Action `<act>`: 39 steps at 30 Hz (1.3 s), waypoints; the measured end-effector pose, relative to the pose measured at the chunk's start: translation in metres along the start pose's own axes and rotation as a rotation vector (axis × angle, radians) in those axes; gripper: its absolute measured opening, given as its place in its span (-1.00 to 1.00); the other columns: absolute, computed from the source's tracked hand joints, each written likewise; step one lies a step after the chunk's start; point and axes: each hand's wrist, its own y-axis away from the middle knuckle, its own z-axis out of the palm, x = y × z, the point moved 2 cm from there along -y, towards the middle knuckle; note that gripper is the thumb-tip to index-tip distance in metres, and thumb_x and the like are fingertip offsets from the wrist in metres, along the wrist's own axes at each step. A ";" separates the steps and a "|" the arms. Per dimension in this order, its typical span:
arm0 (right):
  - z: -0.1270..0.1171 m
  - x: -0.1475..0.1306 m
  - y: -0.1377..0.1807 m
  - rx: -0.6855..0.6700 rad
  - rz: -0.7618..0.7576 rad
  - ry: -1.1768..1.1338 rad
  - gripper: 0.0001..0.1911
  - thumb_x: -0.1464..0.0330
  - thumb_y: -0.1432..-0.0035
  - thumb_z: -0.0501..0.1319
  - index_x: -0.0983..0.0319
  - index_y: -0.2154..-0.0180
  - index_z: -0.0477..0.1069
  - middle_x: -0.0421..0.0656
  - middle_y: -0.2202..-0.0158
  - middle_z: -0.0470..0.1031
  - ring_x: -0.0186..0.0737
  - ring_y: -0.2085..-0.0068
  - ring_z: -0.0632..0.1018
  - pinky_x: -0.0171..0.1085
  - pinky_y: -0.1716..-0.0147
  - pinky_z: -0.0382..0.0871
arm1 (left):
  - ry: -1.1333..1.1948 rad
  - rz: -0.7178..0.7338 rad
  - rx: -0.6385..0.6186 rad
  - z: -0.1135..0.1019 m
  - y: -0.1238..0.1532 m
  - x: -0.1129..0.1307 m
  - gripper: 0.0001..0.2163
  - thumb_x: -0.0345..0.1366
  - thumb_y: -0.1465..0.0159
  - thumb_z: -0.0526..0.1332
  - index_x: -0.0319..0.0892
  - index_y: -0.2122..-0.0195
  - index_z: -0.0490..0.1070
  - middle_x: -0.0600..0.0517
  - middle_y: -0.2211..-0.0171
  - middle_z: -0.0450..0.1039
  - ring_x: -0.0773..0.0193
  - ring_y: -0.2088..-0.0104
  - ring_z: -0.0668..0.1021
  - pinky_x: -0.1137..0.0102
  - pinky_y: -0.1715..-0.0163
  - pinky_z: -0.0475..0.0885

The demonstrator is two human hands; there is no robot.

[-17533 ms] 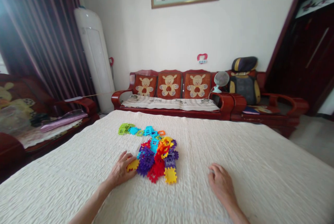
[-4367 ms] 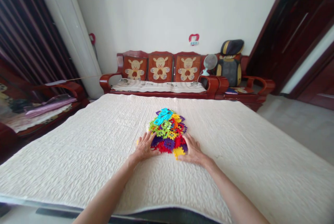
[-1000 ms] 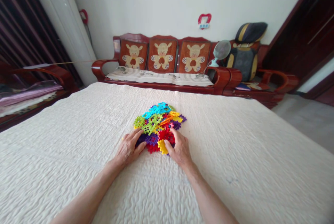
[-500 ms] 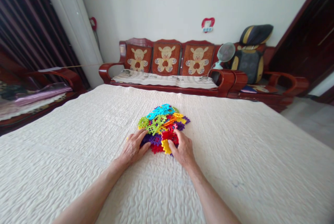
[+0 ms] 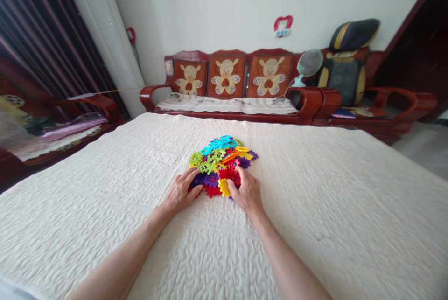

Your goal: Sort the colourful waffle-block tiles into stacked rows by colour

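A heap of flat plastic building pieces with notched edges lies in front of me. Blue pieces are at its far side, green pieces at the left and middle, an orange piece to the right. Nearer to me are purple pieces, red pieces and a yellow piece. My left hand rests against the heap's near left side, thumb and fingers apart. My right hand lies at the near right side, fingers spread, its thumb by the yellow piece. Neither hand visibly grasps a piece.
The heap sits on a table with a cream quilted cover. Beyond it stands a wooden sofa with bear cushions. A small fan and a massage seat cushion are at the right.
The view has shifted slightly, so the room appears moved to the right. Both hands stay at the heap in nearly the same pose, and the pieces look unchanged.
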 end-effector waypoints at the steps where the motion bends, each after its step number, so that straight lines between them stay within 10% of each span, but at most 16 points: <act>1: 0.000 0.000 0.000 -0.006 -0.002 -0.002 -0.50 0.23 -0.15 0.15 0.20 -0.12 0.25 -0.03 -0.06 0.46 -0.04 -0.05 0.46 -0.08 0.00 0.22 | 0.000 -0.003 -0.005 0.000 0.000 0.000 -0.53 -0.10 -0.31 0.06 -0.08 -0.23 0.18 -0.13 -0.21 0.28 0.08 -0.16 0.40 0.16 -0.11 0.37; 13: -0.003 0.000 0.003 -0.038 -0.038 -0.032 -0.55 0.25 -0.20 0.10 0.24 -0.10 0.26 0.00 -0.06 0.46 -0.06 -0.05 0.46 -0.07 -0.01 0.24 | 0.029 -0.019 -0.028 -0.003 0.001 0.002 -0.53 -0.11 -0.31 0.07 -0.10 -0.22 0.19 -0.15 -0.21 0.26 0.09 -0.17 0.38 0.16 -0.12 0.37; 23: -0.001 0.008 0.001 -0.004 -0.053 -0.022 -0.55 0.23 -0.21 0.09 0.26 -0.09 0.26 0.02 -0.02 0.47 -0.05 -0.01 0.49 -0.04 0.00 0.34 | 0.095 -0.099 0.184 0.005 -0.007 -0.008 -0.59 -0.10 -0.31 0.07 -0.12 -0.15 0.28 -0.15 -0.13 0.36 0.09 -0.14 0.41 0.14 -0.11 0.37; 30: -0.007 0.008 0.005 0.004 -0.079 -0.006 -0.60 0.25 -0.21 0.09 0.23 -0.06 0.30 -0.02 0.02 0.50 -0.07 0.01 0.51 -0.06 0.02 0.39 | 0.221 -0.189 0.094 0.000 -0.074 -0.046 -0.57 -0.03 -0.31 0.03 -0.18 -0.05 0.39 -0.14 -0.06 0.44 0.12 -0.07 0.49 0.25 -0.09 0.38; 39: -0.009 0.008 0.010 0.007 -0.056 0.010 -0.57 0.27 -0.21 0.11 0.22 -0.10 0.27 -0.02 -0.03 0.46 -0.07 -0.04 0.48 -0.05 -0.02 0.38 | 0.362 -0.430 -0.207 0.058 -0.174 -0.072 -0.43 0.02 -0.27 0.02 -0.26 -0.18 0.28 -0.19 -0.15 0.36 0.02 -0.16 0.40 0.19 -0.18 0.24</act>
